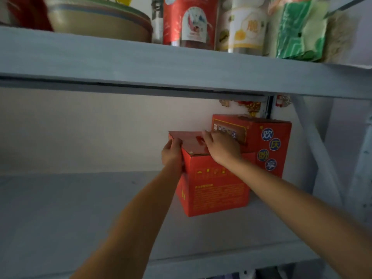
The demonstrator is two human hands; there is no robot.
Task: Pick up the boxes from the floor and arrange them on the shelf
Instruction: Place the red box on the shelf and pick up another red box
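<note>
A red cardboard box [213, 188] with yellow print stands on the grey shelf board [80, 208], its top flaps partly raised. My left hand [172, 153] grips the box's upper left edge by the flap. My right hand [221, 148] lies flat on the top flap, fingers straight. Behind and to the right stands a bigger red box [267, 141] with blue round labels, against the wall. The two boxes touch or nearly touch.
The upper shelf board [181, 63] hangs close above and carries a bowl [96, 19], a red packet [189, 19], a white tub [243, 27] and a green bag [298, 31]. A grey diagonal brace [316, 143] runs down the right side. Red ornaments [251, 105] hang on the wall.
</note>
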